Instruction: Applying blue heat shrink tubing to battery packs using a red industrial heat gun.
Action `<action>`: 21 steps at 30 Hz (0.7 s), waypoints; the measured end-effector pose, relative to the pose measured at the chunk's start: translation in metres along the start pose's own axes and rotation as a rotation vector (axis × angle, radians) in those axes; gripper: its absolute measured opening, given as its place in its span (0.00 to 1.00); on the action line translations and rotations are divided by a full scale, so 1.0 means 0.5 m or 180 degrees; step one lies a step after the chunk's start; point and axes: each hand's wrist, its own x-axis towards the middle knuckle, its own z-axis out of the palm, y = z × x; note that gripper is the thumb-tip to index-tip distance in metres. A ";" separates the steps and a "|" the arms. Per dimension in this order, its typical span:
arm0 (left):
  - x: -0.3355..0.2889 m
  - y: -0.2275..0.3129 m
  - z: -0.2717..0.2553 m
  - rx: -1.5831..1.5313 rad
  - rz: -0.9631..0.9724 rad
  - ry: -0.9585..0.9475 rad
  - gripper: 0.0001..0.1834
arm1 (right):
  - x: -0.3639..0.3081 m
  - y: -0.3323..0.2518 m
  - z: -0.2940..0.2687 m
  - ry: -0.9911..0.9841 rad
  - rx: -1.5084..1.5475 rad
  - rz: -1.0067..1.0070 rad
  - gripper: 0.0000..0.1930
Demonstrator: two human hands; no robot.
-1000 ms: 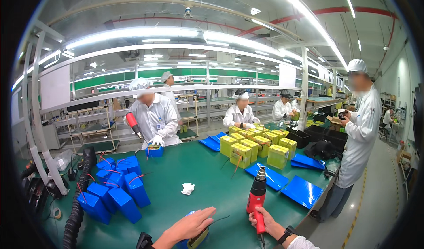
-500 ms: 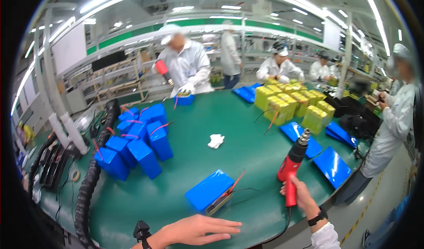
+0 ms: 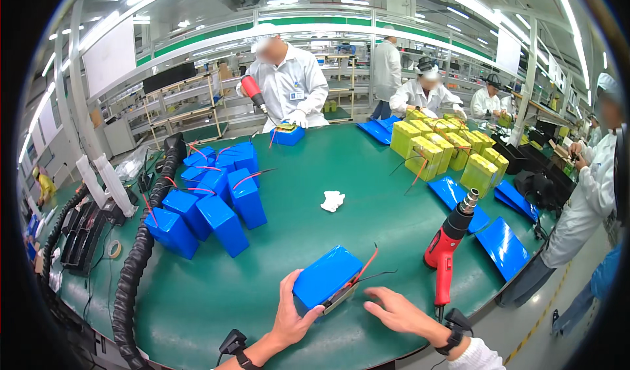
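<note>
My left hand [image 3: 290,319] grips the near left side of a blue-wrapped battery pack [image 3: 330,273], fingers along its side and thumb at the near edge. From the pack's uncovered right end come a red and a black wire. My right hand [image 3: 401,312] is open and empty, its fingers apart just right of that end. Beyond this hand, a red heat gun [image 3: 445,252] with a black collar and metal nozzle is on the green table [image 3: 295,206], nozzle toward the far side. No hand is on the gun.
Several blue packs [image 3: 220,222] stand at left beside a black corrugated hose [image 3: 134,271]. A crumpled white wad [image 3: 333,201] lies mid-table. Yellow packs [image 3: 426,153] and flat blue sleeves [image 3: 502,246] are at right. Across the table, a person [image 3: 292,81] holds another heat gun [image 3: 252,89].
My right hand has let go of the heat gun and moved left toward the pack. My left hand, flat and empty before, has taken hold of the pack.
</note>
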 end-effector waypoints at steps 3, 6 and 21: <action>-0.001 -0.008 -0.004 0.0128 0.0150 0.0109 0.46 | 0.090 0.032 0.069 0.0477 0.0782 -0.0243 0.33; 0.009 -0.008 -0.007 0.0056 0.0115 0.0264 0.41 | 0.160 0.055 0.089 0.0347 0.2847 -0.0348 0.39; 0.174 -0.129 -0.024 -0.2017 -0.1133 0.0377 0.33 | 0.266 0.053 0.145 0.0663 0.2078 -0.0483 0.36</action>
